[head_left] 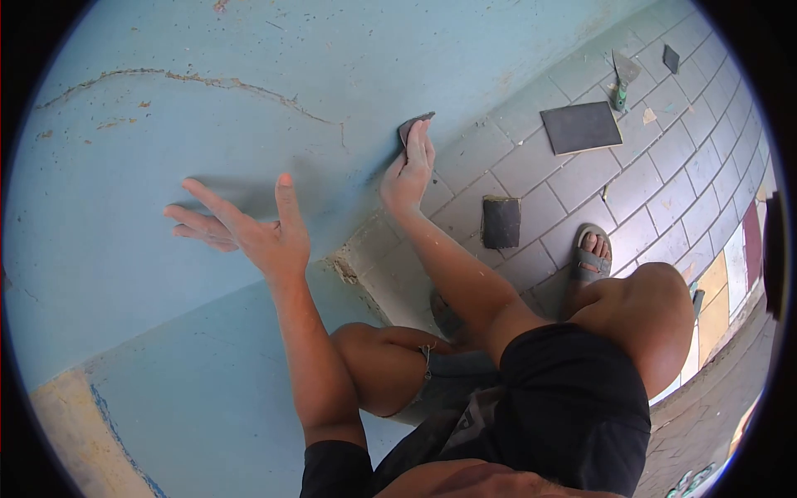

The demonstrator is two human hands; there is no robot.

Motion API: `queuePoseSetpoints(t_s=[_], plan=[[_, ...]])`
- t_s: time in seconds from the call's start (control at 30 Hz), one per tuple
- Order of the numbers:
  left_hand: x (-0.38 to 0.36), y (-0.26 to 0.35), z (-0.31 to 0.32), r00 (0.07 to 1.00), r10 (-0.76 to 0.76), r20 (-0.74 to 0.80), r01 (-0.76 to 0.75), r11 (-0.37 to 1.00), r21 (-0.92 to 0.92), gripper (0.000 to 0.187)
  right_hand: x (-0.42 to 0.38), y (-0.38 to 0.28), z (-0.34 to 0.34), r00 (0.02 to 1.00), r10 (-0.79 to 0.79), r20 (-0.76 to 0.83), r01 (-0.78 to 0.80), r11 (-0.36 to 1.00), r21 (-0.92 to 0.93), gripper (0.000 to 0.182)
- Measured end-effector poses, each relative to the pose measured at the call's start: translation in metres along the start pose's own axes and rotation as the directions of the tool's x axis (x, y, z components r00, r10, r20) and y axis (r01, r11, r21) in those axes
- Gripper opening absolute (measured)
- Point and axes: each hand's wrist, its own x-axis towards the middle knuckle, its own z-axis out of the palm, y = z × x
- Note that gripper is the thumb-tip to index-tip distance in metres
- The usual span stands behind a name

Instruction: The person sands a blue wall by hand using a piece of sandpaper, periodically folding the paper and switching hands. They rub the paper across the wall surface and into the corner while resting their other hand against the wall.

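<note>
My right hand (407,178) presses a dark piece of sandpaper (406,131) against the light blue wall (249,41), low down near the floor. Its fingers lie together over the sheet, which sticks out past the fingertips. To the left, my left hand (270,236) has its fingers spread and holds nothing; it is close to the wall and casts a shadow on it. A long crack (195,77) with chipped paint runs across the wall above the left hand.
On the tiled floor (581,187) lie a large dark sheet (581,129), a smaller dark sheet (501,222) and a small dark piece (671,58). A green-handled scraper (620,95) lies beside the large sheet. The wall's corner (344,270) is broken. My sandalled foot (592,257) stands nearby.
</note>
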Motion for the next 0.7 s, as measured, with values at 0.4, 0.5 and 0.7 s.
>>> queuePoseSetpoints(t_s=[0.4, 0.5, 0.7], plan=[[-0.005, -0.014, -0.013, 1.000, -0.004, -0.021, 0.005, 0.999, 0.043, 0.110, 0.022, 0.014, 0.014, 0.934, 0.353, -0.059, -0.348, 0.934, 0.075, 0.053], [-0.009, -0.015, -0.019, 0.998, -0.050, -0.028, 0.051, 0.998, 0.023, 0.110, 0.044, 0.058, 0.004, 0.892, 0.451, -0.028, -0.440, 0.881, 0.171, 0.053], [-0.005, -0.010, 0.005, 0.999, -0.024, -0.033, 0.022, 0.999, -0.044, 0.113, -0.025, 0.153, 0.066, 0.975, 0.181, -0.131, -0.222, 0.855, -0.469, 0.051]])
